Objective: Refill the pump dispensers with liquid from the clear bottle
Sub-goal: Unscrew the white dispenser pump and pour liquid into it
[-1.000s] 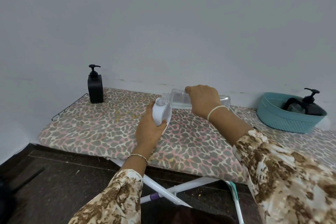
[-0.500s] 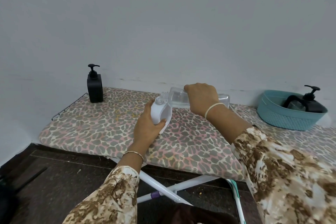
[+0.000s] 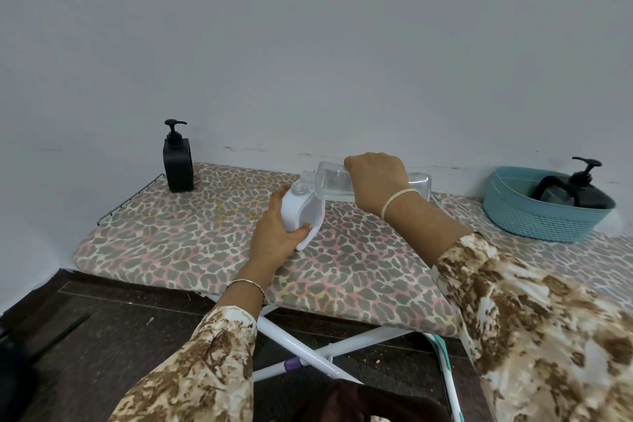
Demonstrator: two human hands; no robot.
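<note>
Tilting clear bottle [image 3: 329, 181] within right-hand fingers [image 3: 356, 166], mouth at white dispenser [image 3: 301, 211]

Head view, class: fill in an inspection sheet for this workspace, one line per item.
Surface: leopard-print ironing board on white crossed legs.
Job's things: clear bottle tipped sideways, mouth at the open neck of the white dispenser; black dispenser upright at the far left.
Clutter: teal basket holding a black pump bottle.
Grippers: left hand holds the white dispenser; right hand holds the clear bottle.
Cables: nothing seen.
Surroundings: plain wall, dark floor.
</note>
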